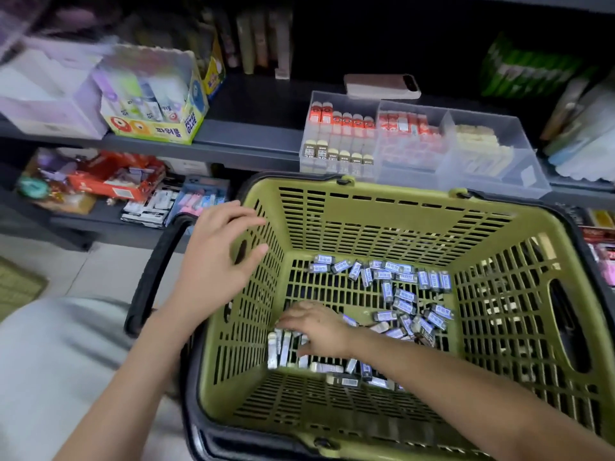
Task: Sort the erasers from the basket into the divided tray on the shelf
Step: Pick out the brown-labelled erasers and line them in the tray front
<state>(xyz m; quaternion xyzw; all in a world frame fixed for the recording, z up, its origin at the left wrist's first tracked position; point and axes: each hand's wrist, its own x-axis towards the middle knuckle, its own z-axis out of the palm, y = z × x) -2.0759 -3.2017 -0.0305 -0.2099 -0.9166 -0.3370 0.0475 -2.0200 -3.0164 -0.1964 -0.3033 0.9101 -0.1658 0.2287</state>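
Blue-labelled erasers [402,296] lie scattered on the basket [366,201] floor, below the divided tray [482,181] on the shelf [249,151]. My right hand [319,329] lies on a row of them, fingers blurred, grip unclear. My left hand [216,261] hovers at the rim, fingers wide.

1. The right grip [316,331] is resting on erasers [404,306] in the basket [366,207].
2. The left grip [216,257] is hovering, fingers spread, at its left wall.
3. The divided tray [416,178] is sitting on the shelf [253,148].
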